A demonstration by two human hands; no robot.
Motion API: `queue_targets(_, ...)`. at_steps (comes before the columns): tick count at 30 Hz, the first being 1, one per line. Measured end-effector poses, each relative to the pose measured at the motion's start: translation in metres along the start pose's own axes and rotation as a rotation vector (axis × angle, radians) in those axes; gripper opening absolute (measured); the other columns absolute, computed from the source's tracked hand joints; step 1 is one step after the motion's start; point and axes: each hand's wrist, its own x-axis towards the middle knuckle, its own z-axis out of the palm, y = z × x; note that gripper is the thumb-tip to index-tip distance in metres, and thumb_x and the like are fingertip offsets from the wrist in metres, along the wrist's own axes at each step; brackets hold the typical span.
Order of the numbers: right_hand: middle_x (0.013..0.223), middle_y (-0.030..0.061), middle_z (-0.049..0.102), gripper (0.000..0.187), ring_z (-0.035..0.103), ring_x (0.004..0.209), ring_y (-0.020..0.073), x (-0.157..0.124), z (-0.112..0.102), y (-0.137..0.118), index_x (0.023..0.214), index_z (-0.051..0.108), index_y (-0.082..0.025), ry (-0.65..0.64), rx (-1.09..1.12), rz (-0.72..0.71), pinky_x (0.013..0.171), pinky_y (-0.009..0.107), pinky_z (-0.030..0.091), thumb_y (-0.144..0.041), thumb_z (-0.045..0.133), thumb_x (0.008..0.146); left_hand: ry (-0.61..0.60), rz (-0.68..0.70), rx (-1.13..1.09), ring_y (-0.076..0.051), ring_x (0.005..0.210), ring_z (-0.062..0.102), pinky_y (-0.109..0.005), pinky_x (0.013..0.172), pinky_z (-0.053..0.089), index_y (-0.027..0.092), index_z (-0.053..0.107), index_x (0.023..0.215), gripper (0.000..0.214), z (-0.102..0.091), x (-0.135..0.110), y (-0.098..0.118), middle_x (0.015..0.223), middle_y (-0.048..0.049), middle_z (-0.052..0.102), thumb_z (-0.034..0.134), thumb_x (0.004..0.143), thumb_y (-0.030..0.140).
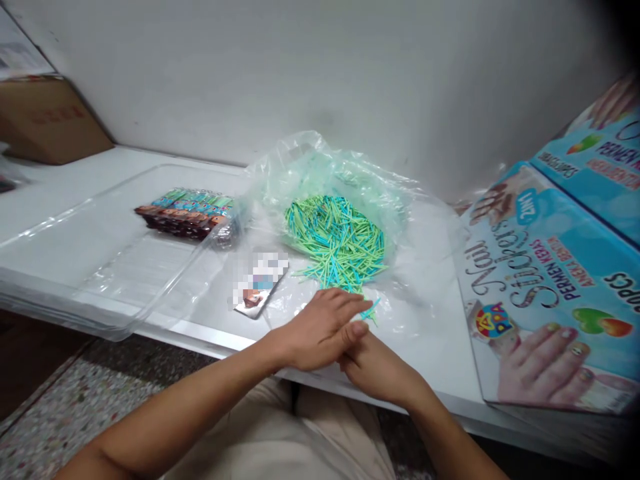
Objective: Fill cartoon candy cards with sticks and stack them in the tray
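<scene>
Left hand [320,330] laid across right hand [383,367], the two touching over the near part of the table. Left fingers reach rightward, side by side, thumb on the right hand. Right fingers mostly hidden beneath; cannot tell whether either hand grips anything. A few blue and green loose sticks [371,311] show just past the fingertips.

Beyond the hands: main heap of thin green and blue sticks [335,233], spilling toward the person from the mouth of a clear plastic bag [307,160].

Edges: table front edge runs just under the wrists. Left of the hands, near that edge, a small printed card [265,283], partly pixelated. Farther left, a wide clear tray [150,293], its near corner at the front edge; wrapped packets [187,213] in rows toward its right end. To the right, a strip of tabletop and plastic film separates hands from a blue "Nail Stickers" box [555,313]; a second blue box [610,167] behind.

Surface: white table [440,360], glossy under the film. Room: pale wall [210,80] behind, brown carton [50,120] at far left, speckled floor [85,413] below.
</scene>
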Motion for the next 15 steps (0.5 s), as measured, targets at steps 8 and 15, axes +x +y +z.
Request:
queue_targets(8, 0.072, 0.0009, 0.056, 0.027, 0.051, 0.067, 0.0165, 0.013, -0.002, 0.037, 0.078, 0.048, -0.021, 0.265, -0.055, 0.291, 0.062, 0.028, 0.038, -0.038, 0.036, 0.096, 0.030, -0.596, 0.518, -0.028, 0.091, 0.061, -0.035, 0.075, 0.043, 0.015, 0.059, 0.108, 0.044, -0.005, -0.031, -0.045, 0.094, -0.0107, 0.068, 0.061, 0.079, 0.048)
queue_targets(15, 0.071, 0.0025, 0.057, 0.023, 0.052, 0.068, 0.0160, 0.043, 0.014, 0.037, 0.073, 0.047, -0.019, 0.088, -0.154, 0.273, 0.061, 0.026, 0.032, -0.029, 0.044, 0.093, 0.055, -0.578, 0.334, -0.027, 0.091, 0.062, -0.036, 0.079, 0.043, 0.015, 0.059, 0.114, 0.045, 0.009, -0.044, -0.053, 0.095, -0.0104, 0.069, 0.065, 0.076, 0.038)
